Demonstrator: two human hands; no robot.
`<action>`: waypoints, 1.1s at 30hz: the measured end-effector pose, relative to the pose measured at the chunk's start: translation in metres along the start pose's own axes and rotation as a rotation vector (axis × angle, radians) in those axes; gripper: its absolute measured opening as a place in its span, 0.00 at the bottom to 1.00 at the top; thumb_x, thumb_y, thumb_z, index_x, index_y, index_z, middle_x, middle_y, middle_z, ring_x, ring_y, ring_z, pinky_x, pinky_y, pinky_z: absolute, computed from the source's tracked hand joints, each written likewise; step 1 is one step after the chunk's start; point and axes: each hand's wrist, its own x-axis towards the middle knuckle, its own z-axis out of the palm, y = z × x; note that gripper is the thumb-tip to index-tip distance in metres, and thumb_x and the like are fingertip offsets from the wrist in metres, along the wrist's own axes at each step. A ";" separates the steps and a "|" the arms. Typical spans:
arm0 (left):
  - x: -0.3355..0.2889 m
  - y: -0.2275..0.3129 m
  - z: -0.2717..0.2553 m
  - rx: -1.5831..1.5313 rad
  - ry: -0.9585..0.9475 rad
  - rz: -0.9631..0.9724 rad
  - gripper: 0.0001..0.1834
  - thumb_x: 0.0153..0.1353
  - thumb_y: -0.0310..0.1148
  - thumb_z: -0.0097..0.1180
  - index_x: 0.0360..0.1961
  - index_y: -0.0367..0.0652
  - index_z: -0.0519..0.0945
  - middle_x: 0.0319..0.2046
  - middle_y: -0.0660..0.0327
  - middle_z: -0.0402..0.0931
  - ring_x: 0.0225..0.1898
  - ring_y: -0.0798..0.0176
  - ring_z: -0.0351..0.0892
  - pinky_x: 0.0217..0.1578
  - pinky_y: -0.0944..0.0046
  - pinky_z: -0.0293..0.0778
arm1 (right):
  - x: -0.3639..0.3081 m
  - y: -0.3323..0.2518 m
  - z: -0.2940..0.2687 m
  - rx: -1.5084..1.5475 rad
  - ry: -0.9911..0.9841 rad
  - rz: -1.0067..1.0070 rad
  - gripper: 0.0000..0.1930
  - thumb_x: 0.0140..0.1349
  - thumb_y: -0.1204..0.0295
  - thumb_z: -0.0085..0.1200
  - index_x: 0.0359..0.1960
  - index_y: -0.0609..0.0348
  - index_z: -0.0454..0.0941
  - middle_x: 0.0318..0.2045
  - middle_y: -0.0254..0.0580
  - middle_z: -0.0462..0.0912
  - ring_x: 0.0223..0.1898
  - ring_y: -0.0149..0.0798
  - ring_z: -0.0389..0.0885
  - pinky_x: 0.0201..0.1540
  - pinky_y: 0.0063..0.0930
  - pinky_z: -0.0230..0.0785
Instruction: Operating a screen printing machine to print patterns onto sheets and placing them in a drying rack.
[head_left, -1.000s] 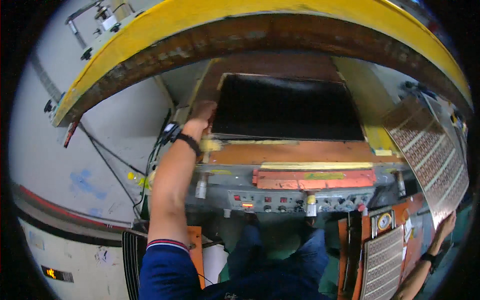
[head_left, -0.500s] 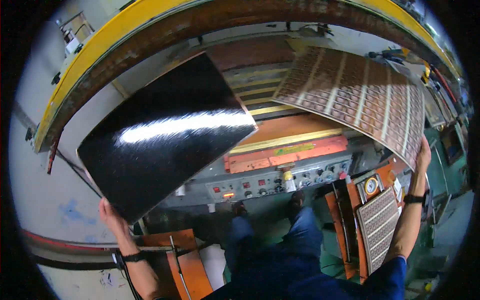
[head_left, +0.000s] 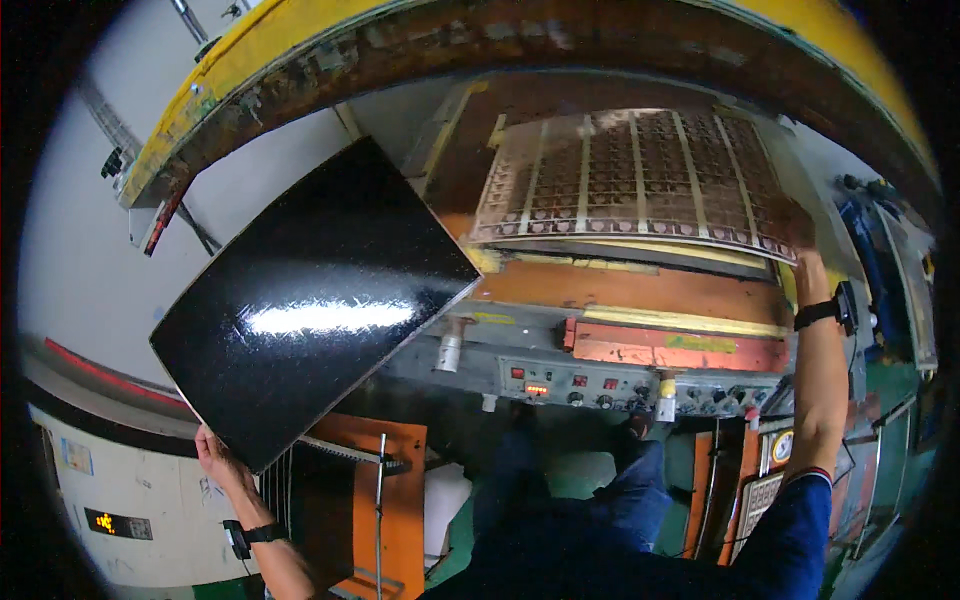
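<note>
My left hand (head_left: 228, 465) is closed on the lower corner of a glossy black sheet (head_left: 300, 270), which is tilted at the left with a bright reflection across it. On the right, my right hand (head_left: 803, 240) grips the near right corner of a sheet printed with a brown grid pattern (head_left: 620, 175) and pale stripes. This patterned sheet is over the machine bed (head_left: 620, 292), with its near edge raised. Whether its far edge touches the bed, I cannot tell. Shadow partly hides the fingers of my right hand.
A rusty beam with a yellow edge (head_left: 560, 45) arches overhead. The machine's control panel (head_left: 600, 385) with knobs and red switches faces me. Orange racks (head_left: 395, 490) stand at lower left and lower right; another patterned sheet (head_left: 757, 510) lies by a round gauge (head_left: 782, 447).
The patterned sheet has moved left and levelled out over the machine bed, with my right hand at its corner. My left hand still holds the black sheet. The view has shifted.
</note>
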 end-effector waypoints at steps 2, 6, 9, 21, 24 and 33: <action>0.000 0.003 -0.003 0.032 0.027 0.018 0.10 0.68 0.36 0.52 0.44 0.41 0.76 0.43 0.60 0.79 0.44 0.66 0.76 0.48 0.65 0.71 | 0.007 0.013 0.005 0.371 -0.100 0.285 0.19 0.72 0.63 0.38 0.53 0.63 0.75 0.51 0.49 0.78 0.48 0.42 0.79 0.48 0.38 0.72; 0.002 0.003 -0.002 0.036 0.021 0.036 0.09 0.69 0.35 0.51 0.44 0.41 0.76 0.43 0.60 0.79 0.44 0.66 0.76 0.49 0.66 0.70 | 0.003 0.015 0.000 0.022 -0.024 0.239 0.19 0.72 0.63 0.39 0.53 0.64 0.75 0.50 0.48 0.79 0.47 0.41 0.79 0.48 0.37 0.72; 0.003 0.002 0.006 0.037 0.020 0.006 0.09 0.69 0.34 0.50 0.44 0.41 0.76 0.43 0.60 0.79 0.45 0.66 0.76 0.50 0.66 0.69 | 0.000 0.012 -0.010 -0.098 0.005 0.208 0.19 0.71 0.63 0.39 0.53 0.64 0.75 0.50 0.48 0.79 0.47 0.40 0.78 0.48 0.36 0.72; 0.003 0.001 0.012 0.055 0.039 -0.007 0.09 0.69 0.35 0.51 0.43 0.41 0.76 0.41 0.62 0.79 0.44 0.67 0.75 0.50 0.65 0.69 | 0.000 0.025 -0.010 -0.334 0.030 0.141 0.19 0.71 0.63 0.41 0.52 0.64 0.75 0.48 0.45 0.79 0.45 0.37 0.78 0.47 0.33 0.71; 0.004 0.001 0.013 0.065 0.025 -0.007 0.10 0.68 0.36 0.51 0.42 0.41 0.76 0.40 0.62 0.79 0.43 0.67 0.75 0.49 0.67 0.69 | -0.004 0.028 -0.012 -0.346 0.033 0.153 0.19 0.71 0.62 0.42 0.52 0.64 0.75 0.48 0.45 0.79 0.45 0.37 0.78 0.47 0.33 0.71; 0.001 -0.009 0.008 0.059 0.021 0.000 0.10 0.68 0.35 0.52 0.42 0.40 0.77 0.41 0.61 0.80 0.43 0.67 0.76 0.49 0.66 0.70 | -0.008 0.033 -0.005 -0.404 0.038 0.122 0.19 0.70 0.62 0.44 0.52 0.64 0.75 0.46 0.43 0.80 0.43 0.34 0.78 0.47 0.30 0.70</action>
